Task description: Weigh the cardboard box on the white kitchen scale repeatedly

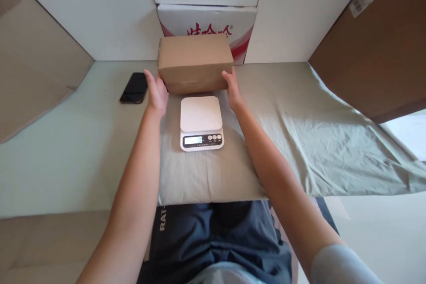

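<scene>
A brown cardboard box (196, 69) is held between my two hands, behind a white digital scale (201, 115). My left hand (158, 92) presses on the box's left end, its thumb pointing up and its other fingers partly hidden. At the opposite end, my right hand (233, 88) grips the lower right corner, thumb on the front face. The scale's platform is bare, and its lit display (193, 140) seems to read 0. Whether the box's underside touches the cloth cannot be made out.
To the left of my left hand lies a black phone (134, 88). A pale green cloth (282, 111) covers the table, wrinkled on the right. White boxes (89, 22) line the back, one with red print (239, 31). Large brown cardboard (376, 49) stands at both sides.
</scene>
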Demonstrator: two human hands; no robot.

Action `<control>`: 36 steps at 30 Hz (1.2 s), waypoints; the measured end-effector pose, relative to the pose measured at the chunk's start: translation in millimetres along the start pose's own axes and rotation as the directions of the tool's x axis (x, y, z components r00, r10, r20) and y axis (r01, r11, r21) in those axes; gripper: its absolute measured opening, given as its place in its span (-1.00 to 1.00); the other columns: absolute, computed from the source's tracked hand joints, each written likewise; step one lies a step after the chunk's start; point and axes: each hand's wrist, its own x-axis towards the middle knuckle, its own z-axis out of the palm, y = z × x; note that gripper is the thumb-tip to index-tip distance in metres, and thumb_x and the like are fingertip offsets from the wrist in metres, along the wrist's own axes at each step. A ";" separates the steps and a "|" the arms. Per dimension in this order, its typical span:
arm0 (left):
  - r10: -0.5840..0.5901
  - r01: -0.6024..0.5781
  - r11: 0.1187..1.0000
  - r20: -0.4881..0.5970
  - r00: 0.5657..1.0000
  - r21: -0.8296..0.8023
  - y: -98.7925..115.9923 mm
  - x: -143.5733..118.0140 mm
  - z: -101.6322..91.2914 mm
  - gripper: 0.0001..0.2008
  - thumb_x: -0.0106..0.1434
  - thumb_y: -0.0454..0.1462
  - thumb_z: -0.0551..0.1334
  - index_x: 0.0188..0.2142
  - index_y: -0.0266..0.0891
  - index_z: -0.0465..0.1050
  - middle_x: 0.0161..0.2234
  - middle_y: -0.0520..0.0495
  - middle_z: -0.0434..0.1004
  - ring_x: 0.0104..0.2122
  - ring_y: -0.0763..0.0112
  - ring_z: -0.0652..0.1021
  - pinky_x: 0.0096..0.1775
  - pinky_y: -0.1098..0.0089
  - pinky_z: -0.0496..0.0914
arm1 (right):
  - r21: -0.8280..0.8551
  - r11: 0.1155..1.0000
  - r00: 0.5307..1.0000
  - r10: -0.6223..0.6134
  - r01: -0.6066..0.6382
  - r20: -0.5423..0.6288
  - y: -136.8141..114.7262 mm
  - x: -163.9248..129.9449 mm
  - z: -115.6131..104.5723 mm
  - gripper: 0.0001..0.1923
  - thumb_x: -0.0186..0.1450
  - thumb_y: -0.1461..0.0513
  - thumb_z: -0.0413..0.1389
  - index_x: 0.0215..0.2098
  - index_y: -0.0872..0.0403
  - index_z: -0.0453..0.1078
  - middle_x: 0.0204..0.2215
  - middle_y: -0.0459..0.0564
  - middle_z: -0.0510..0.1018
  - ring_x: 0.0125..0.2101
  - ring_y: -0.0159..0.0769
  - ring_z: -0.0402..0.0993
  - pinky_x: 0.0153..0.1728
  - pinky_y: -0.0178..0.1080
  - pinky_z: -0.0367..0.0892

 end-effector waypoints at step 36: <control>-0.006 0.008 0.999 0.051 0.999 -0.040 45.0 -151.9 25.2 0.17 0.31 0.65 -0.17 0.36 -0.01 0.66 0.52 -0.23 0.50 0.74 -0.06 -0.01 0.68 -0.19 0.07 | -0.013 0.999 0.999 0.041 -0.040 0.036 -60.7 -154.8 -16.9 -0.15 0.38 -0.22 0.16 0.58 -0.27 0.23 0.54 -0.02 0.48 0.60 0.14 0.29 0.65 0.25 0.28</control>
